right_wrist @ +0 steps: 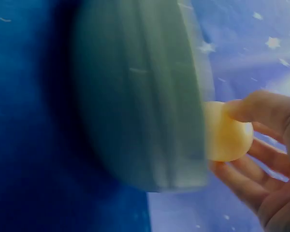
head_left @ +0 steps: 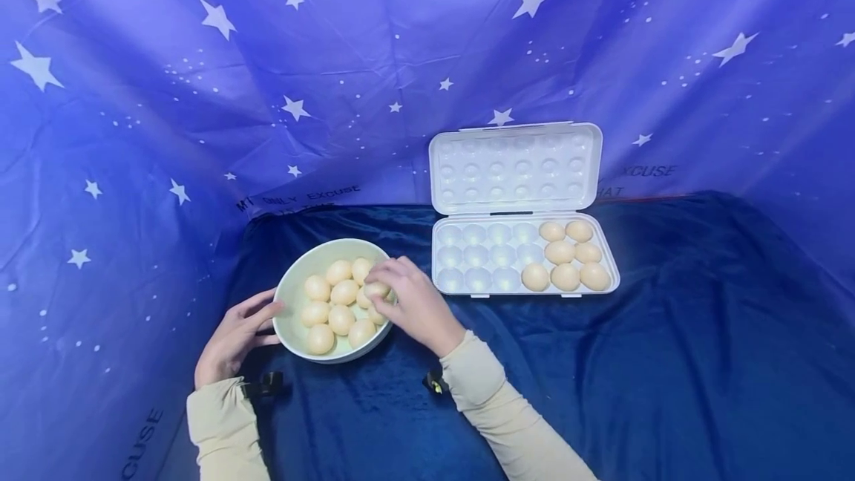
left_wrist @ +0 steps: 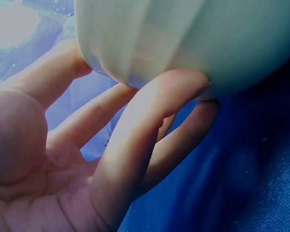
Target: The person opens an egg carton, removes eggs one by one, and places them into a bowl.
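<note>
A pale green bowl (head_left: pixel 289 332) holds several light brown eggs (head_left: pixel 342 320). My left hand (head_left: pixel 234 336) holds the bowl at its left side, thumb at the rim and fingers against the outer wall, as the left wrist view (left_wrist: pixel 147 38) shows. Over the bowl's right rim, my right hand (head_left: pixel 417 303) pinches one egg (right_wrist: pixel 227 133) between thumb and fingers. In the right wrist view, the bowl wall (right_wrist: pixel 135 96) hides part of that egg. To the right lies an open white plastic egg carton (head_left: pixel 481 289), with several eggs (head_left: pixel 565 277) in its right-hand cups and bare cups at left.
The carton's lid (head_left: pixel 514 206) stands raised at the back against a blue star-printed curtain (head_left: pixel 374 36). Dark blue cloth (head_left: pixel 668 362) covers the table. A black strap (head_left: pixel 267 384) sits at the left wrist.
</note>
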A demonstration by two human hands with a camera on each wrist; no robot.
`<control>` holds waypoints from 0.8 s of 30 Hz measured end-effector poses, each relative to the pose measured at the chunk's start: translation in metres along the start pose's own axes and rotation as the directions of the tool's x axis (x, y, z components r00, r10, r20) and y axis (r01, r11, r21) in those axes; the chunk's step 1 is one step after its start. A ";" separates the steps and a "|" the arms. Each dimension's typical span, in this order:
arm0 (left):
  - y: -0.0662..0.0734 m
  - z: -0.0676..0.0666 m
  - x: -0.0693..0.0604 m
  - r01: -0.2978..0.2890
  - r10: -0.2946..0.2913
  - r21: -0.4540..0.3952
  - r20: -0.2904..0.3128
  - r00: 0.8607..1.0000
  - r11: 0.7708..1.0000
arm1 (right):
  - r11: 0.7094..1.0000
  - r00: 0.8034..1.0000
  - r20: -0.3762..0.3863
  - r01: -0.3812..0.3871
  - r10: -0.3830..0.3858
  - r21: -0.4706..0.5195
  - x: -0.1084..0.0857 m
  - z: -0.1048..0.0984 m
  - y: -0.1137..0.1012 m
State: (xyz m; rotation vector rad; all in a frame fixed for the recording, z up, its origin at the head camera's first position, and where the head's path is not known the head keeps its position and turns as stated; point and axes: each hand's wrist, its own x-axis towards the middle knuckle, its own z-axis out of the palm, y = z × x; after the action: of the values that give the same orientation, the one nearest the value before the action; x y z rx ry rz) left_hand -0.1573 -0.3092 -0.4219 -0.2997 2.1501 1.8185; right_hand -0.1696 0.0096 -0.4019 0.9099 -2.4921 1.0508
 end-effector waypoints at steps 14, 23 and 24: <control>0.000 0.000 0.000 0.000 0.000 0.002 0.005 1.000 1.000 | 0.996 0.988 0.143 0.071 -0.063 -0.051 -0.007 0.037 -0.007; 0.001 0.000 0.001 0.005 -0.005 -0.006 0.008 1.000 1.000 | 0.993 0.978 0.208 0.036 -0.012 -0.111 -0.004 0.036 -0.011; 0.001 0.000 0.001 0.008 -0.008 -0.003 0.009 1.000 1.000 | 0.992 0.976 0.218 0.032 -0.004 -0.124 -0.003 0.036 -0.011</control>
State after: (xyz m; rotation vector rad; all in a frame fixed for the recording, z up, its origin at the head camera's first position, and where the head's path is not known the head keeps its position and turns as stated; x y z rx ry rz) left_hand -0.1587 -0.3090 -0.4210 -0.3002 2.1372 1.8153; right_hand -0.1605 -0.0208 -0.4224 1.0570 -2.6865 0.8139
